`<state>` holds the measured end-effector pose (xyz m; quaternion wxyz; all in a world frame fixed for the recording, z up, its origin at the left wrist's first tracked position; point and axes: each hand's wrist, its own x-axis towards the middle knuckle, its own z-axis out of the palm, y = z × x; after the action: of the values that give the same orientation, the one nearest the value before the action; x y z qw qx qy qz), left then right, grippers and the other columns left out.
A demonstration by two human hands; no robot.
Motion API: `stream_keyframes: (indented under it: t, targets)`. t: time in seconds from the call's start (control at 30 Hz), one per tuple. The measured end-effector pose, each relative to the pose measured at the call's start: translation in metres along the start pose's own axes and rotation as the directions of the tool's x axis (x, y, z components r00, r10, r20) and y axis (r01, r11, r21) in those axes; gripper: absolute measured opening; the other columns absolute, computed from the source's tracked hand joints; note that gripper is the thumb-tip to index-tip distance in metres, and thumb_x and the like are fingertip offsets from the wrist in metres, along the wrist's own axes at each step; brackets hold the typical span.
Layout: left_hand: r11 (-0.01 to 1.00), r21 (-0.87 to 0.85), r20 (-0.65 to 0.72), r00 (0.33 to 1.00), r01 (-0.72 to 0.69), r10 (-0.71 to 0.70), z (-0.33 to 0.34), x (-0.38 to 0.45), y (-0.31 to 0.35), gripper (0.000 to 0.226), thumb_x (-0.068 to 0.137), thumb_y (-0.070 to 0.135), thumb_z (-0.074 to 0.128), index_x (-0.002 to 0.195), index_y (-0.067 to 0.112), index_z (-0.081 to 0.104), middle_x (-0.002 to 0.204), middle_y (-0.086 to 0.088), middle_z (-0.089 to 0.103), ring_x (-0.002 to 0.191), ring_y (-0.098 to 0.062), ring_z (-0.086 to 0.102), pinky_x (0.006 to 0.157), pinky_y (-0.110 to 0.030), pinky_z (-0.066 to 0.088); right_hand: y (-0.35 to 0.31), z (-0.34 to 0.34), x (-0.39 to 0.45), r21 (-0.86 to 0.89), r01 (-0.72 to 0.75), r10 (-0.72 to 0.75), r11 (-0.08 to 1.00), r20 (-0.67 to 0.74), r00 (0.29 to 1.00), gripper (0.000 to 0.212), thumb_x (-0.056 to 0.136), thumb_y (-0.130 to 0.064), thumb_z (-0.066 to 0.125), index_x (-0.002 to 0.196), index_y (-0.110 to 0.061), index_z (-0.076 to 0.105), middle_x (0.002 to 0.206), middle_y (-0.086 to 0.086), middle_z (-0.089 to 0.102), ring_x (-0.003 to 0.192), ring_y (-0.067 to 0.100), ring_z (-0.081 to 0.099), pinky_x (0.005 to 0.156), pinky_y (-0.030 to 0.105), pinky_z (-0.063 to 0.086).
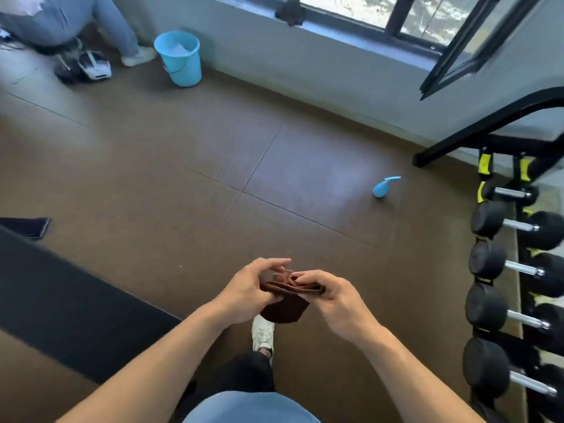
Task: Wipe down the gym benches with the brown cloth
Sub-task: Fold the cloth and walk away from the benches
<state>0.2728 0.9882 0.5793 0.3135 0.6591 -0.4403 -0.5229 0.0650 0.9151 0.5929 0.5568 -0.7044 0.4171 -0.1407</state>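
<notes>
Here — brown cloth (288,296) (folded) between both hands (293,288)

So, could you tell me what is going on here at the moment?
A person stands on the gym floor and holds the brown cloth in both hands, left hand and right hand, and seems to be folding it. No wiping is under way. A dark bench pad lies at the left, a blue spray bottle on the floor ahead, a blue bucket by the wall.
</notes>
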Motion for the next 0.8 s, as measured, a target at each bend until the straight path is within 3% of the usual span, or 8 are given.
stream_keyframes:
  t: [0.1, 0.17, 0.27, 0.43, 0.53, 0.63, 0.7, 0.8]
  targets:
    - [0.970, 0.240, 0.181, 0.984, -0.048, 0.004, 0.003, 0.060, 0.025, 0.074, 0.077, 0.017, 0.073, 0.144, 0.039, 0.053, 0.134, 0.015, 0.053, 0.118, -0.002, 0.059, 0.105, -0.024, 0.047, 0.002, -0.044, 0.036, -0.179, 0.021, -0.020, 0.984, 0.009, 1.000, 0.038, 0.093, 0.003, 0.070, 0.108, -0.031, 0.078, 0.116, -0.014, 0.066, 0.111, 0.005, 0.064, 0.096, 0.019, 0.052]
    - [0.917, 0.378, 0.237, 0.971, -0.127, 0.037, 0.007, 0.097, 0.046, 0.063, 0.078, 0.025, 0.070, 0.138, 0.039, 0.057, 0.139, 0.016, 0.049, 0.118, -0.011, 0.060, 0.102, -0.031, 0.050, 0.002, -0.073, 0.057, -0.267, 0.015, -0.006, 0.964, 0.034, 0.999, 0.035, 0.098, -0.002, 0.067, 0.113, -0.032, 0.078, 0.113, -0.015, 0.058, 0.109, 0.006, 0.061, 0.094, 0.018, 0.051]
    - [0.789, 0.564, 0.196, 0.968, -0.242, 0.157, 0.014, 0.148, 0.078, 0.033, 0.084, 0.040, 0.075, 0.112, 0.028, 0.065, 0.137, 0.016, 0.051, 0.106, -0.017, 0.066, 0.091, -0.039, 0.054, 0.004, -0.114, 0.084, -0.340, -0.015, 0.017, 0.940, 0.003, 1.000, 0.036, 0.100, -0.005, 0.064, 0.114, -0.035, 0.078, 0.116, -0.016, 0.054, 0.111, 0.006, 0.059, 0.097, 0.021, 0.052]
    - [0.755, 0.615, 0.087, 0.971, -0.228, 0.222, 0.036, 0.247, 0.131, 0.034, 0.082, 0.043, 0.079, 0.097, 0.027, 0.053, 0.099, 0.011, 0.061, 0.090, -0.024, 0.066, 0.071, -0.037, 0.048, 0.018, -0.202, 0.137, -0.281, -0.066, 0.018, 0.957, -0.171, 0.985, 0.047, 0.096, 0.003, 0.061, 0.113, -0.036, 0.079, 0.107, -0.019, 0.063, 0.105, 0.007, 0.063, 0.094, 0.033, 0.053]
    - [0.851, 0.516, -0.064, 0.986, -0.099, 0.153, 0.056, 0.307, 0.159, 0.038, 0.080, 0.027, 0.080, 0.091, 0.031, 0.044, 0.088, 0.013, 0.061, 0.083, -0.024, 0.064, 0.067, -0.035, 0.044, 0.034, -0.258, 0.172, -0.247, -0.088, 0.038, 0.965, -0.200, 0.979, 0.045, 0.095, 0.002, 0.061, 0.113, -0.035, 0.078, 0.104, -0.018, 0.067, 0.105, 0.008, 0.066, 0.093, 0.039, 0.055]
    - [0.938, 0.307, -0.172, 0.979, 0.163, -0.114, 0.078, 0.367, 0.190, 0.030, 0.078, 0.027, 0.076, 0.096, 0.031, 0.052, 0.094, 0.010, 0.068, 0.085, -0.021, 0.069, 0.076, -0.038, 0.056, 0.049, -0.311, 0.201, -0.213, -0.073, 0.039, 0.974, -0.160, 0.986, 0.047, 0.090, 0.005, 0.060, 0.112, -0.033, 0.078, 0.106, -0.016, 0.068, 0.106, 0.008, 0.067, 0.097, 0.036, 0.053]
    - [0.951, 0.142, -0.139, 0.956, 0.276, -0.257, 0.097, 0.405, 0.208, 0.020, 0.071, 0.032, 0.070, 0.089, 0.027, 0.065, 0.086, 0.006, 0.074, 0.084, -0.022, 0.072, 0.079, -0.043, 0.061, 0.053, -0.347, 0.220, -0.193, -0.068, 0.043, 0.979, -0.133, 0.990, 0.046, 0.093, 0.004, 0.059, 0.116, -0.032, 0.078, 0.106, -0.016, 0.066, 0.106, 0.006, 0.065, 0.097, 0.028, 0.051]
    - [0.963, -0.119, -0.039, 0.967, 0.244, -0.250, 0.126, 0.441, 0.246, 0.020, 0.090, 0.011, 0.060, 0.082, 0.018, 0.077, 0.078, 0.001, 0.076, 0.080, -0.012, 0.069, 0.076, -0.032, 0.059, 0.054, -0.397, 0.247, -0.195, -0.065, 0.052, 0.979, -0.073, 0.996, 0.045, 0.097, 0.003, 0.056, 0.116, -0.031, 0.078, 0.108, -0.018, 0.063, 0.108, 0.005, 0.063, 0.099, 0.024, 0.049]
